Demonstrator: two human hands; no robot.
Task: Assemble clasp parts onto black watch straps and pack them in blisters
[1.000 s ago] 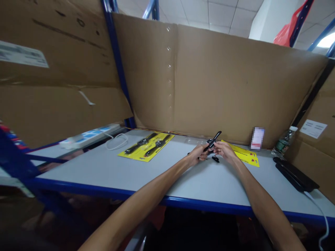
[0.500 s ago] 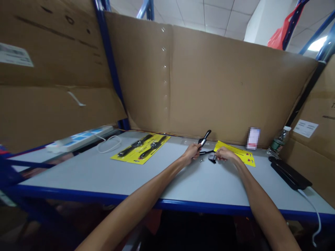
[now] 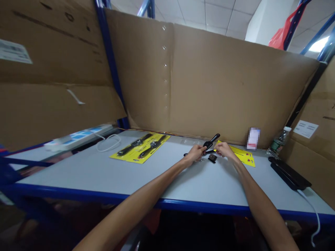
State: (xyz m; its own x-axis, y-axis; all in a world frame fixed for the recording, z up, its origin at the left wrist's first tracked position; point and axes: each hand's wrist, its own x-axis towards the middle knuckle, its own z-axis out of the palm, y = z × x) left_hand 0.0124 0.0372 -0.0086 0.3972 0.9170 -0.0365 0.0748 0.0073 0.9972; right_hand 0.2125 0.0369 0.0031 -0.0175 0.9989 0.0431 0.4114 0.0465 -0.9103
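My left hand (image 3: 195, 153) is closed around a black tool part with a rounded head and a long handle (image 3: 215, 137), which slants up to the right. Just beside it, my right hand (image 3: 223, 149) has its fingers pinched together close to the tool's lower side. Whatever sits between those fingertips is too small to make out. A second black handle (image 3: 210, 152) passes below the hands, partly hidden by the left one. On the table under my right hand lies a small dark metal piece (image 3: 212, 158).
Two black tools in clear blisters lie on yellow cards (image 3: 140, 148) at left. Another yellow card (image 3: 244, 157) is behind my right hand. A water bottle (image 3: 279, 142), a black device (image 3: 289, 172) with a white cable and a power strip (image 3: 78, 137) flank the grey table (image 3: 104, 177). Cardboard (image 3: 209, 80) walls it in.
The tool part in my left hand has tilted and shifted to the right. My right hand has risen slightly, away from the small metal piece, which now lies on the table.
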